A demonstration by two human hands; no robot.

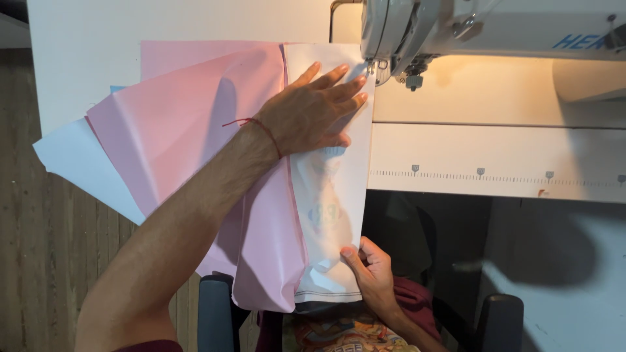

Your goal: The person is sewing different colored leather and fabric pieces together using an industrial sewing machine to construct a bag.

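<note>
Pale sewing bench [495, 156] with a printed ruler strip along its front edge, wooden floor showing at the left. Resting on it, pink fabric [189, 124] joined to a white printed panel [332, 215], the near end hanging off the bench edge toward the lap. Pressing flat with the left hand [310, 114], fingers spread, fingertips lying just beside the presser foot [373, 65] of the white sewing machine [495, 29]. Pinching the panel's lower right edge with the right hand [372, 270], thumb on top, keeping it taut. Seemingly at the start of the seam: top edge only reaching the needle, nearly the whole length remaining unfed.
</note>
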